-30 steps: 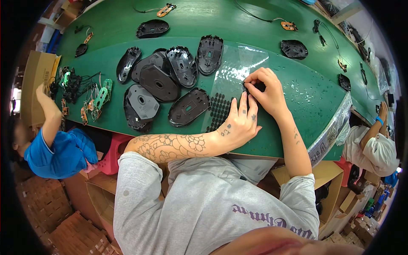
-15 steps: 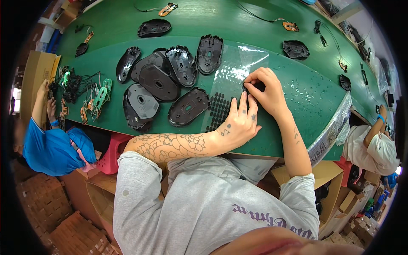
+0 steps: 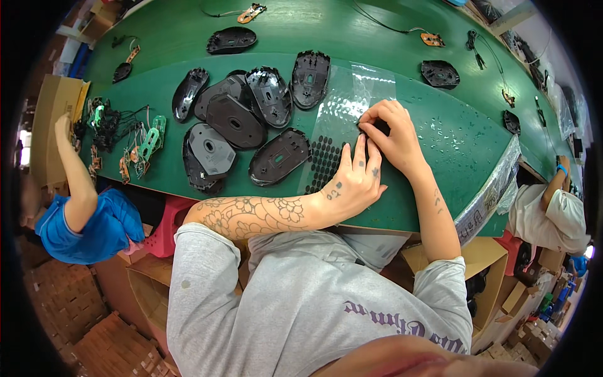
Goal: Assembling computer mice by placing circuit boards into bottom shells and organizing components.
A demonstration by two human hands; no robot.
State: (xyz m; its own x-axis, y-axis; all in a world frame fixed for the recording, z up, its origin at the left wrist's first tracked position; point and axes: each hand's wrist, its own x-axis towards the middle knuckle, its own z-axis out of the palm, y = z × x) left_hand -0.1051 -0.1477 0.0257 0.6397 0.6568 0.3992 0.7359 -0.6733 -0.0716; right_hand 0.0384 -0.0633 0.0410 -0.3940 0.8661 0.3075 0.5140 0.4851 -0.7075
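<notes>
Clear sheet (image 3: 342, 116): lying on the green table (image 3: 461, 166), dark pads (image 3: 325, 157) filling its near-left part.
Left hand (image 3: 353, 187): you are resting slightly spread fingers on the sheet's near side.
Right hand (image 3: 399, 138): over the sheet's right side, your thumb and forefinger are pinching, apparently, a small dark piece (image 3: 360, 127).
Pad edges: gripping only rims, sheet pressed flat, is probably preventing creases.

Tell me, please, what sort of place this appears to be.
Probably an electronics assembly workshop: what look like black computer-mouse shells and circuit boards with wires lie on a long green table.
</notes>
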